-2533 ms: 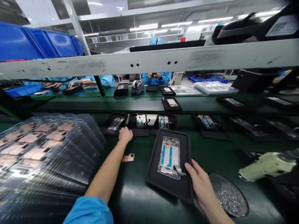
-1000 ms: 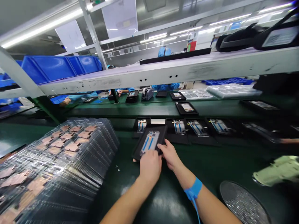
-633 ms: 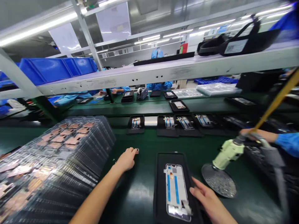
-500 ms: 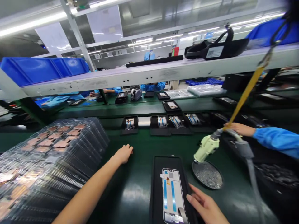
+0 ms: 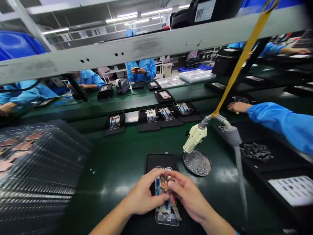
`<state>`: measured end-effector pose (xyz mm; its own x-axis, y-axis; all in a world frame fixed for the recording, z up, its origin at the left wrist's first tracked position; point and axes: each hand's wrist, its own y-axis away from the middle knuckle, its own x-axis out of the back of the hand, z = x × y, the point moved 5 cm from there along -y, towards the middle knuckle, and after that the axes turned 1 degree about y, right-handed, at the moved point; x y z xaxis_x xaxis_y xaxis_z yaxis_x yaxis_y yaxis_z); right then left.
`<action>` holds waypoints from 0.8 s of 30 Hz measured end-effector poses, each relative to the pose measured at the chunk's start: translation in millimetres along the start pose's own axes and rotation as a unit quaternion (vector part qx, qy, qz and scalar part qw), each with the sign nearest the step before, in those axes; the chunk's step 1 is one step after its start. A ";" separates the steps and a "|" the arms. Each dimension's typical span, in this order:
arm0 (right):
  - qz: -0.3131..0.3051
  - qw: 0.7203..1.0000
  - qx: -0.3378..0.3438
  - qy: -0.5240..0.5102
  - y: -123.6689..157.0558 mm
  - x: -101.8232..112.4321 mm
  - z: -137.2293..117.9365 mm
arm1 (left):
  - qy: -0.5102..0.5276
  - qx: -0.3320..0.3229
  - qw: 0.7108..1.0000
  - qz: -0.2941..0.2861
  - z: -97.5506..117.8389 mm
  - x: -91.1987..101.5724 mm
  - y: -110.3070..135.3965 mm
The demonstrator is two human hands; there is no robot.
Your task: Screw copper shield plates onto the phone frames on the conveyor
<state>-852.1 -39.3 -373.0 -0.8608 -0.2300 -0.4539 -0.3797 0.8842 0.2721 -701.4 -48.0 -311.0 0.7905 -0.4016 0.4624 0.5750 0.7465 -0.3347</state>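
The left hand (image 5: 144, 194) and the right hand (image 5: 188, 200) meet at the bottom centre of the view, both curled inward with the fingers pressed together around a small copper piece (image 5: 165, 183). Which fingertips actually grip it is hidden. The copper piece sits on the upper part of a phone frame (image 5: 163, 218), a white-and-blue panel with a bright metal rim. The frame lies under the hands, upright in the view, and its lower end shows below the fingers.

The phone frame rests on a black tray (image 5: 161, 161), whose top edge sticks out at 12 o'clock from the hands. The tray sits on a green workbench (image 5: 117, 156). At 9 o'clock, a tall stack of clear plastic trays (image 5: 41, 163) holds more copper pieces, blurred in this view. At 1 o'clock, a pale green suction nozzle (image 5: 195, 138) hangs just above a round mesh plate (image 5: 197, 162), not touching it, from a yellow strap (image 5: 244, 55). A grey hose (image 5: 238, 166) runs down from the nozzle.

Farther out at 12 o'clock, a row of black trays (image 5: 151, 119) holds other phone frames. At 2 o'clock, a co-worker's hand (image 5: 238, 107), with a blue sleeve (image 5: 281, 122), reaches across a dark surface. Below that sleeve lies a heap of small dark parts (image 5: 256, 151).
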 end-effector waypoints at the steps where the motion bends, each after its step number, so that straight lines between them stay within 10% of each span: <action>1: 0.039 0.999 -0.004 0.000 -1.9 10.1 -3.9 | -0.034 0.002 0.999 -0.006 -7.7 -1.8 -2.5; 6: 0.226 0.960 0.101 0.131 2.4 58.9 -44.9 | -0.263 0.071 0.961 -0.055 -61.4 -0.2 -25.1; 13: 0.195 0.939 0.122 0.254 -20.2 50.2 -47.9 | -0.311 0.087 0.943 -0.080 -89.0 -10.2 -42.0; 24: 0.150 0.892 0.142 0.402 -24.1 46.3 -25.0 | -0.310 -0.028 0.950 0.005 -35.5 -28.7 19.8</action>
<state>-891.2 -81.5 -379.4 -0.9172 -0.0826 0.3898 -0.0889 0.9960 0.0019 -705.3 -40.5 -360.1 0.5297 0.0092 0.8481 0.5914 0.7127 -0.3772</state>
